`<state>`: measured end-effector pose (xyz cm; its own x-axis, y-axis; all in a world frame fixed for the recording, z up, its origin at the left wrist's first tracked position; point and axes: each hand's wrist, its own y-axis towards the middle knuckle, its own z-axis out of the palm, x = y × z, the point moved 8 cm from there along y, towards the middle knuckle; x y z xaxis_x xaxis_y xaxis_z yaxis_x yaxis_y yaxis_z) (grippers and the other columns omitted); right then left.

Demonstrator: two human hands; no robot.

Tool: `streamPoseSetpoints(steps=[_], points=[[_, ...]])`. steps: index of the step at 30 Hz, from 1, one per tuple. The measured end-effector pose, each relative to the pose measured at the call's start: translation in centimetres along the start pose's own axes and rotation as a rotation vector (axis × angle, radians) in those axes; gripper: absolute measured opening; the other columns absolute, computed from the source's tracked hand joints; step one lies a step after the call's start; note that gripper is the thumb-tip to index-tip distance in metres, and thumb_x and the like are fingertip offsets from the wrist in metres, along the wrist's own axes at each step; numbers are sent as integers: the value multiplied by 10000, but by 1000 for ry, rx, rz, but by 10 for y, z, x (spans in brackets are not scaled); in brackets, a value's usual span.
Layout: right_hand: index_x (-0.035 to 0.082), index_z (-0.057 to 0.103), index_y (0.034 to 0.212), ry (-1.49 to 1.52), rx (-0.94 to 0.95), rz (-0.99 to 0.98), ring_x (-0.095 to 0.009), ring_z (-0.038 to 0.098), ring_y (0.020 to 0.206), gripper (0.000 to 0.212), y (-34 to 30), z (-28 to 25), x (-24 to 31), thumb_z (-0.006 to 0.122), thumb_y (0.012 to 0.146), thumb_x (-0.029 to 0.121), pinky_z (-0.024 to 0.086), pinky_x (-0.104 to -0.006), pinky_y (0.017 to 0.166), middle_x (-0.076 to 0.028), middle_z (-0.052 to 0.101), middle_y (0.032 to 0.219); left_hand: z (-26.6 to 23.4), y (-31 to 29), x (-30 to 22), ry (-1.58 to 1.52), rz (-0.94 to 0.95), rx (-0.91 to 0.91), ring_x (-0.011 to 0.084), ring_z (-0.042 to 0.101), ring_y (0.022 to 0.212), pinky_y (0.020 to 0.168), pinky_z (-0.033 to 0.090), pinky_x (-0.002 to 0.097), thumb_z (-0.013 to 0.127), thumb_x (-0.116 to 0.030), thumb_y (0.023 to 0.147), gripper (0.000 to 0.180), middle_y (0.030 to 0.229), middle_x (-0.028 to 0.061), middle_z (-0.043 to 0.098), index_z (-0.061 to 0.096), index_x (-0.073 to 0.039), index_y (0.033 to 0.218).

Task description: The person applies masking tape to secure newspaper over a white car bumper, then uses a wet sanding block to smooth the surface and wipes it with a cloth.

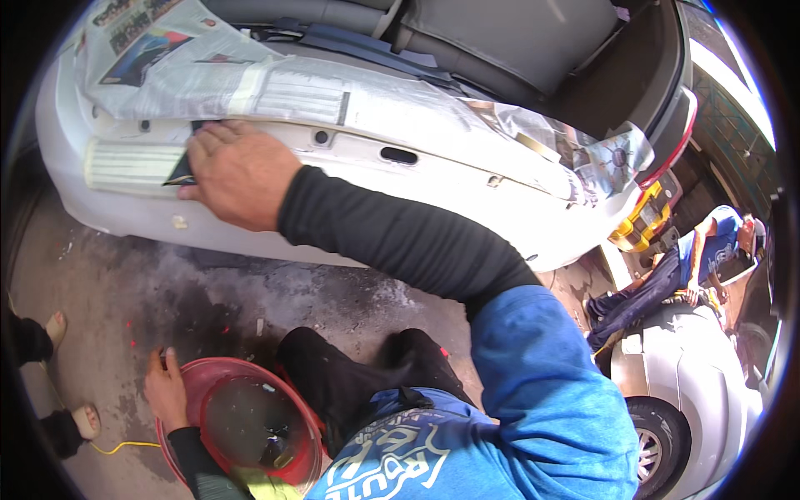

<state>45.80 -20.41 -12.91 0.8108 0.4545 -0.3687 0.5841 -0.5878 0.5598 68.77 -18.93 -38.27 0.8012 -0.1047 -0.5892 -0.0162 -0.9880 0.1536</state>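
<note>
Grey seats (500, 42) noted at top. Co-worker in blue shirt (723, 237) observed at right, beside silver car (679, 358); dark-tyred wheel (650, 446) partly shown. Yellow object (643, 218) sighted nearby, kind unclear. Floor (183, 287) stained pale and dark. Bystander's feet (87, 422) seen at left, near yellow cord (125, 446).

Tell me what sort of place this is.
Probably a car body repair shop, though the view can't confirm it: newspaper covers part of the white car, the right hand presses a dark sheet to its bumper, and a person is by a silver car.
</note>
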Motion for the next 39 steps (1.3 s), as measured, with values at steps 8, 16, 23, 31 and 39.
streamPoseSetpoints(steps=[8,16,23,31,39], points=[[-110,578,1297,67,-9,-104,-408,615,1297,596,49,26,57,475,1097,441,443,-468,1151,-311,653,1322,-19,-51,101,95,-161,-81,418,720,1012,880,557,520,584,-468,1027,469,1075,197,762,684,-100,1300],[-121,600,1241,74,-67,-93,-425,629,1273,553,62,21,72,509,1088,402,457,-477,1120,-317,677,1264,-30,-50,86,108,-255,-51,418,721,1017,884,556,520,587,-477,1023,475,1068,194,766,682,-103,1301],[-105,602,1250,56,75,3,-403,632,1272,518,75,24,71,492,1096,377,463,-449,1108,-306,670,1289,-33,-55,91,49,-262,-61,417,722,1017,884,560,523,579,-490,1022,489,1077,206,762,684,-97,1292],[-120,592,1247,194,-19,-83,-414,626,1286,537,105,78,71,458,1111,382,471,-449,1121,-326,677,1256,-40,-56,84,50,-234,-56,426,717,1031,898,557,525,569,-506,1021,517,1086,221,757,686,-77,1285],[-75,533,1409,318,-214,-178,-430,602,1312,516,61,-9,127,623,975,190,444,-476,1145,-290,650,1339,-41,-57,94,44,-246,-32,436,699,1082,911,545,540,549,-524,1027,546,1100,227,754,678,-73,1306]])
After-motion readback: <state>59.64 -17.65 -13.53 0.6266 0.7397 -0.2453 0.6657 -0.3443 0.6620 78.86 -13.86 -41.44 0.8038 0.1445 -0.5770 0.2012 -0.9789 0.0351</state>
